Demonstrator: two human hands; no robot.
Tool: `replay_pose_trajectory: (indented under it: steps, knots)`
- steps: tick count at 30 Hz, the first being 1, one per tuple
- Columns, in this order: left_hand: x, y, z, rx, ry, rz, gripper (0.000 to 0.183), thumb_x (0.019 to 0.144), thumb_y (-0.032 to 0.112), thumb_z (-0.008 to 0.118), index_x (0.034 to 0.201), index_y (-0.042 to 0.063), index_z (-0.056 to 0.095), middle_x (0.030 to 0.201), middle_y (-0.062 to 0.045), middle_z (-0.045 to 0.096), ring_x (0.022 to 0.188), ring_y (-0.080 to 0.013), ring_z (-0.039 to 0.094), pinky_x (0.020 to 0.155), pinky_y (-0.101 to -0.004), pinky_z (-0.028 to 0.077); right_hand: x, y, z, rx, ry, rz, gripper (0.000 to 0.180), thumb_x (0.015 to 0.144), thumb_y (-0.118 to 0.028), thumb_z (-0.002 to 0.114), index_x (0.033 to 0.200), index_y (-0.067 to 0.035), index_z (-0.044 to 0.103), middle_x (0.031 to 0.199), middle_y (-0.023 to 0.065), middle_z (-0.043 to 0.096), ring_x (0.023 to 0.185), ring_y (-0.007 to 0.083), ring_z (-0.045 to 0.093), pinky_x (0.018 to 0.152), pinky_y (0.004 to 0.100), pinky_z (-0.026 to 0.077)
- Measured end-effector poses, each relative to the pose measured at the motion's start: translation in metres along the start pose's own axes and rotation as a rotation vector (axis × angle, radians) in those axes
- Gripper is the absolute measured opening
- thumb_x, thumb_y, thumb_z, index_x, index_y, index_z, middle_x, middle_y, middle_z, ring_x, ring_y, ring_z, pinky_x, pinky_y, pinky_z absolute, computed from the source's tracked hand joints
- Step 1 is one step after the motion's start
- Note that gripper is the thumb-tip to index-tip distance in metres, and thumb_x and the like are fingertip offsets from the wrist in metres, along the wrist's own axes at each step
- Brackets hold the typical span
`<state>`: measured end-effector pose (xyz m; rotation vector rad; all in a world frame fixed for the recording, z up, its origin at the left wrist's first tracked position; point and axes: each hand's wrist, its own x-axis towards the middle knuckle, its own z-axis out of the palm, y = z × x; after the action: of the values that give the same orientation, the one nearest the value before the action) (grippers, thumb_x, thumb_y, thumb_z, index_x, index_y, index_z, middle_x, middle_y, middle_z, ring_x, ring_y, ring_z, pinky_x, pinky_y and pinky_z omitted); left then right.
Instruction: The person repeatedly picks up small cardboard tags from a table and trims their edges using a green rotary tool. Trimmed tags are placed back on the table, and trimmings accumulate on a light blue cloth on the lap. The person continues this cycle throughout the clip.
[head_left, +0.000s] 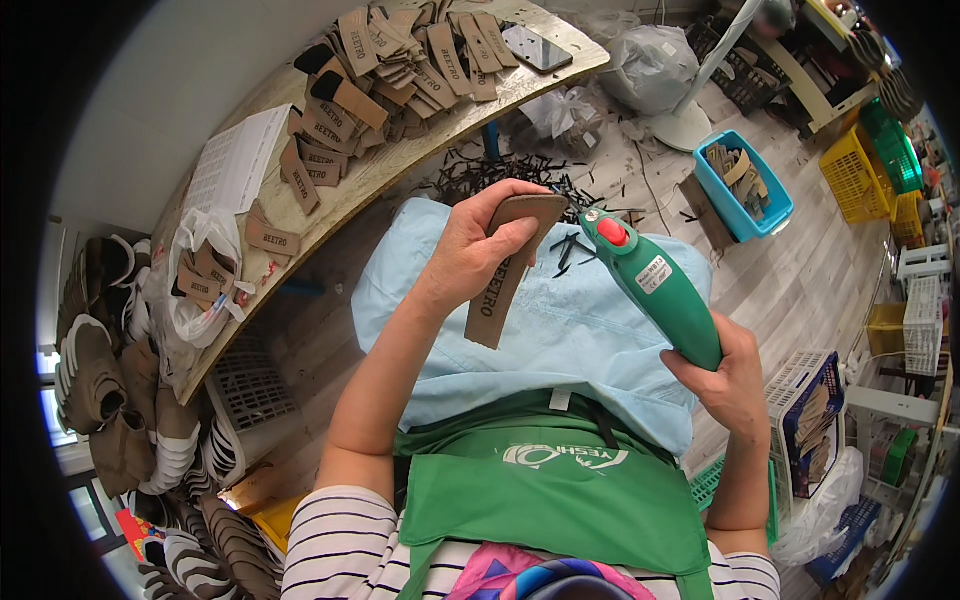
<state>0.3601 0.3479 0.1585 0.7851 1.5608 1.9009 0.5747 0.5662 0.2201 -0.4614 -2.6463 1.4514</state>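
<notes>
My left hand (484, 251) grips a brown shoe tongue piece (491, 300) near its rounded, stitched top end. The piece bears dark printed lettering and hangs tilted over my lap. In my right hand (724, 371) is a pair of green cordless electric scissors (660, 289) with a red button. Their head points up and left, close to the top edge of the piece; I cannot tell whether the blades touch it. Below both, a light blue cloth (480, 367) covers my lap, with a few black trimmed strips (571, 251) lying on it.
A curved worktable (420, 139) at the left bears a heap of similar brown pieces (405, 60) and a phone (536, 49). Black scraps (502, 172) litter the floor ahead. A blue bin (780, 199) of pieces stands front right; stacked shoe uppers (94, 367) are far left.
</notes>
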Motion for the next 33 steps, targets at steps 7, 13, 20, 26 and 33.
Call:
replay_pose_trajectory:
  steps: [7, 13, 20, 26, 33]
  knots:
    - [0.000, 0.012, -0.011, 0.049, -0.100, -0.085, 0.026, 0.098, 0.011, 0.061, 0.122, 0.003, 0.063, 0.085, -0.001, 0.065, 0.072, -0.0083, 0.062, 0.064, -0.0251, 0.052, 0.001, 0.003, -0.011, -0.064, -0.035, -0.065, 0.025, 0.073, -0.009, 0.081, 0.086, 0.001, 0.061, 0.073, 0.0098, 0.055, 0.063, 0.0223, 0.052, 0.060, 0.0355, 0.042]
    - [-0.001, 0.014, -0.016, 0.046, -0.165, -0.133, 0.026, 0.097, 0.011, 0.062, 0.122, 0.002, 0.062, 0.083, -0.003, 0.065, 0.072, -0.0113, 0.063, 0.065, -0.0266, 0.051, 0.004, 0.006, -0.015, -0.160, -0.049, -0.092, 0.026, 0.071, -0.009, 0.080, 0.082, 0.001, 0.059, 0.069, 0.0122, 0.054, 0.061, 0.0259, 0.050, 0.059, 0.0360, 0.042]
    - [-0.018, 0.022, -0.057, 0.214, 0.050, -0.146, 0.027, 0.099, 0.014, 0.062, 0.122, 0.001, 0.061, 0.093, -0.004, 0.065, 0.073, -0.0109, 0.064, 0.067, -0.0280, 0.054, 0.009, -0.004, 0.005, -0.008, 0.045, 0.056, 0.024, 0.073, -0.008, 0.077, 0.088, 0.003, 0.062, 0.070, 0.0046, 0.053, 0.065, 0.0141, 0.047, 0.061, 0.0310, 0.040]
    - [-0.068, 0.014, -0.253, 0.611, 0.973, -0.036, 0.034, 0.097, 0.016, 0.064, 0.128, 0.001, 0.060, 0.106, -0.008, 0.067, 0.096, -0.0183, 0.066, 0.086, -0.0323, 0.054, 0.004, 0.025, 0.003, -0.044, 0.050, 0.087, 0.022, 0.075, -0.007, 0.075, 0.087, 0.004, 0.060, 0.070, 0.0037, 0.052, 0.066, 0.0129, 0.046, 0.060, 0.0298, 0.039]
    - [-0.042, -0.020, -0.344, 1.502, 1.149, -0.206, 0.059, 0.083, 0.043, 0.077, 0.120, -0.002, 0.069, 0.115, -0.023, 0.068, 0.104, -0.0371, 0.067, 0.095, -0.0432, 0.052, 0.011, 0.026, 0.018, -0.022, 0.010, 0.104, 0.022, 0.076, -0.007, 0.076, 0.086, 0.003, 0.059, 0.069, 0.0047, 0.050, 0.065, 0.0127, 0.044, 0.059, 0.0305, 0.040]
